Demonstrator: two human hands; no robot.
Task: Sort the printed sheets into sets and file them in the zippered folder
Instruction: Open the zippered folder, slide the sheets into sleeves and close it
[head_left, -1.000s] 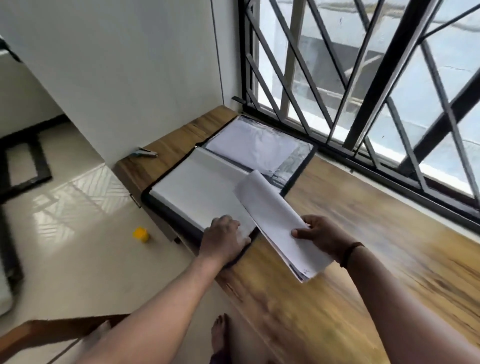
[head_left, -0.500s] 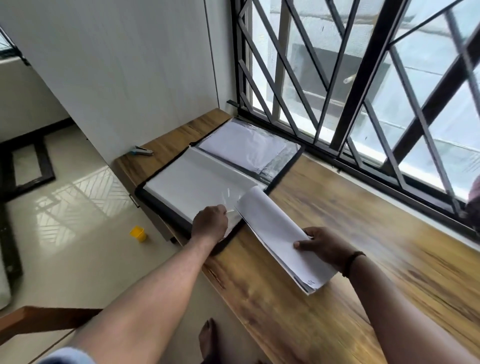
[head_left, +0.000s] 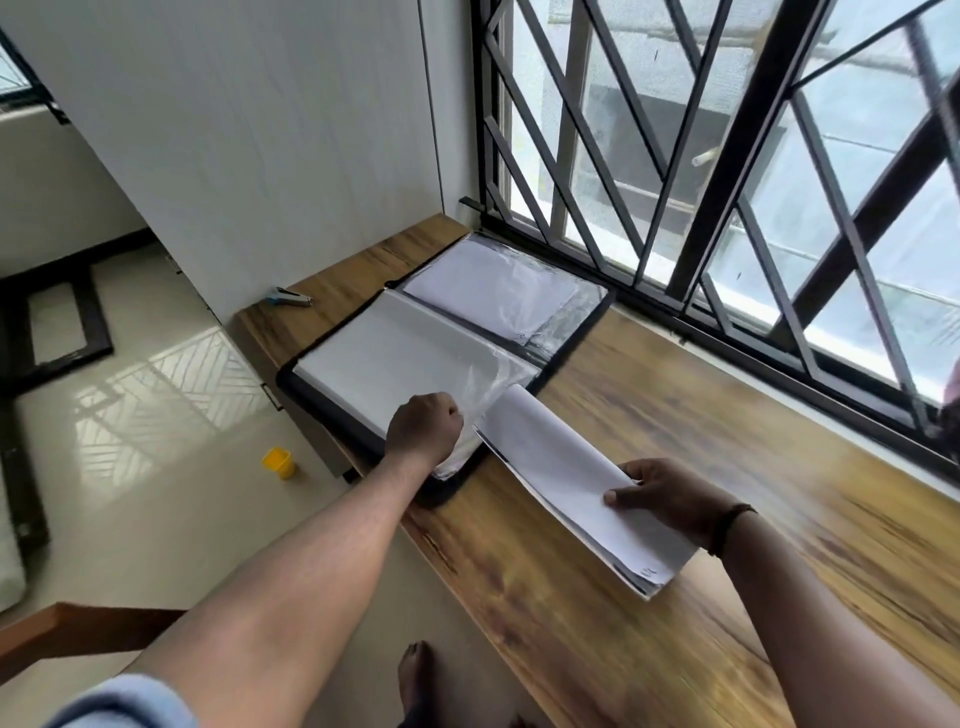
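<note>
While one folder (head_left: 363, 358) lies open, two hands: left hand (head_left: 423, 431), right hand (head_left: 670, 499)

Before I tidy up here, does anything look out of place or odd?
A small yellow cup sits alone on the floor beside the wooden counter. A stapler lies at the counter's far corner by the wall. The open folder overhangs the counter's edge slightly.

The one camera sat on my head and looked forward and down, from high above the wooden counter (head_left: 675, 415). It saw wide: my two arms reached out near the bottom, the window bars (head_left: 727, 156) stood far ahead, and the floor (head_left: 156, 441) lay on my left.
</note>
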